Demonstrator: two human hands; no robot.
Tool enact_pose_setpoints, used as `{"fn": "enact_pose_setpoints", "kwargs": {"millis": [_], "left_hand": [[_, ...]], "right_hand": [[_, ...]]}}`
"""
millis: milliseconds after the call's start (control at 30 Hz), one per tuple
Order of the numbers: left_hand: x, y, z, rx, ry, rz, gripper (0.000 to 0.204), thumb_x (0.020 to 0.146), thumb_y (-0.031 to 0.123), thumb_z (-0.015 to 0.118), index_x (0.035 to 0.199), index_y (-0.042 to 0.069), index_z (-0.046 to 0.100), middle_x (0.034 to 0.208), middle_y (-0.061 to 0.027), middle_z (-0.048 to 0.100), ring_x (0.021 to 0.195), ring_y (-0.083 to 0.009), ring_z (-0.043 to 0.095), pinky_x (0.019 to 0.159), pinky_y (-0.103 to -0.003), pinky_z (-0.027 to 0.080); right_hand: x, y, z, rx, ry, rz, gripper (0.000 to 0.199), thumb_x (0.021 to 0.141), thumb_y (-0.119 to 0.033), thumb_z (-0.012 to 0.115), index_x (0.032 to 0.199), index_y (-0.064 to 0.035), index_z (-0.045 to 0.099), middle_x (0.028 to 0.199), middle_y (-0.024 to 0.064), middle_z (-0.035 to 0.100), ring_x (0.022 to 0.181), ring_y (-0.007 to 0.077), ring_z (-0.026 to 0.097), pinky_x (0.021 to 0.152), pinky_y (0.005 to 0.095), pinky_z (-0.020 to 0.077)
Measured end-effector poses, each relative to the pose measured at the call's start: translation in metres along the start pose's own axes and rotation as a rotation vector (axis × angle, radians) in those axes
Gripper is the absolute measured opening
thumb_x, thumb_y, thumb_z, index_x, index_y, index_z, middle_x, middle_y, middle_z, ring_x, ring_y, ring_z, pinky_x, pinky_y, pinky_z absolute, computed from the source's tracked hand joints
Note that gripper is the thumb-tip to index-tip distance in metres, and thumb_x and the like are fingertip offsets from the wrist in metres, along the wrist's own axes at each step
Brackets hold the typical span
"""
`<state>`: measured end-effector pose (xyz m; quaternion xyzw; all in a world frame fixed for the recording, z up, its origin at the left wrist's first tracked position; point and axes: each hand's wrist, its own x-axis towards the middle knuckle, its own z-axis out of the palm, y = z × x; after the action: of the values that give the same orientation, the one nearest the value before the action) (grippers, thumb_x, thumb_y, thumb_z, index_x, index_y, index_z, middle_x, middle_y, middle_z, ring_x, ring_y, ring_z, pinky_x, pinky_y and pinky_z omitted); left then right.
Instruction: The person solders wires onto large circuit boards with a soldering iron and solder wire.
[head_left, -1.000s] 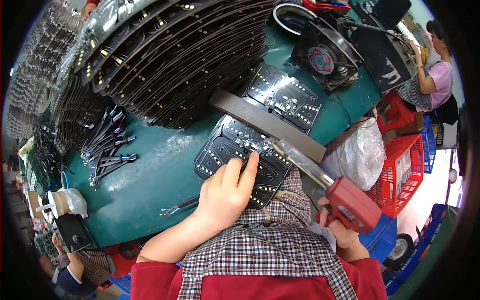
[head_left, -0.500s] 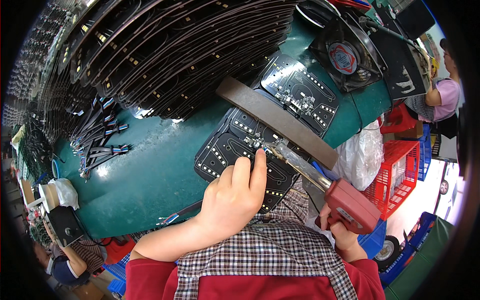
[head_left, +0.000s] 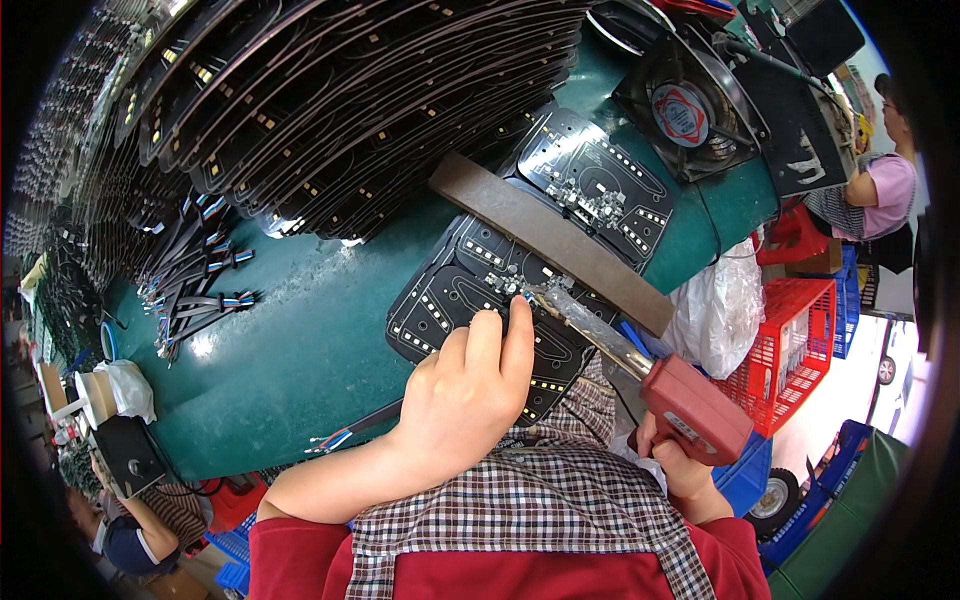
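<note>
- Black circuit board [head_left: 450,300] lies on the green counter [head_left: 300,360], directly under the left hand [head_left: 465,400]; its fingers [head_left: 518,335] are together, pressing on the board.
- Red soldering gun [head_left: 690,405] is clamped in the right hand [head_left: 680,465]; its tip touches the board just beside the left fingertips.
- Grey bar [head_left: 550,240] lies across the board just beyond the fingers.

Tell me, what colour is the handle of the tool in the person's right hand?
Red. The soldering gun's handle shows best in the head view, gripped by the right hand.
</note>
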<state>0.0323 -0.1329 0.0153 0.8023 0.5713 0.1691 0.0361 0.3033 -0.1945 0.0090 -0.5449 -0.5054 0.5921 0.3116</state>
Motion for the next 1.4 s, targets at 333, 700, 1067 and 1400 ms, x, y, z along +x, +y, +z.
{"fn": "enact_pose_setpoints", "kwargs": {"millis": [333,700,1067,1400], "left_hand": [[0.003,0.003,-0.002,0.112,-0.040,0.020,0.048,0.065,0.006,0.058,0.113,0.001,0.059,0.075,-0.0043,0.042,0.058,-0.0142,0.050,0.046,-0.024,0.044],[0.000,0.001,0.001,-0.002,-0.016,0.002,0.049,0.065,0.005,0.058,0.114,0.001,0.059,0.076,-0.0048,0.042,0.060,-0.0149,0.051,0.048,-0.025,0.045],[0.002,0.004,0.004,0.199,0.028,0.068,0.042,0.065,0.009,0.058,0.107,0.001,0.062,0.072,-0.0012,0.043,0.057,-0.0106,0.047,0.043,-0.020,0.041],[0.004,0.010,0.001,0.345,0.011,0.109,0.033,0.070,0.011,0.059,0.100,0.001,0.064,0.069,0.0007,0.046,0.058,-0.0081,0.047,0.039,-0.017,0.036]], "right_hand": [[0.007,-0.014,0.012,-0.319,0.075,-0.157,0.051,0.072,-0.023,0.076,0.114,0.0004,0.058,0.089,0.0112,0.067,0.076,0.0242,0.066,0.071,0.0310,0.0520],[0.001,-0.012,0.011,-0.023,0.040,-0.066,0.055,0.076,-0.022,0.073,0.120,0.0038,0.052,0.090,0.0086,0.066,0.077,0.0203,0.065,0.087,0.0350,0.0476],[-0.003,0.000,0.004,-0.393,0.001,-0.091,0.051,0.071,-0.018,0.074,0.114,0.0051,0.057,0.091,0.0122,0.066,0.083,0.0250,0.065,0.082,0.0352,0.0504],[-0.004,-0.008,0.011,-0.180,0.068,-0.082,0.052,0.073,-0.022,0.075,0.115,0.0030,0.057,0.091,0.0108,0.067,0.083,0.0221,0.066,0.084,0.0322,0.0493]]}}
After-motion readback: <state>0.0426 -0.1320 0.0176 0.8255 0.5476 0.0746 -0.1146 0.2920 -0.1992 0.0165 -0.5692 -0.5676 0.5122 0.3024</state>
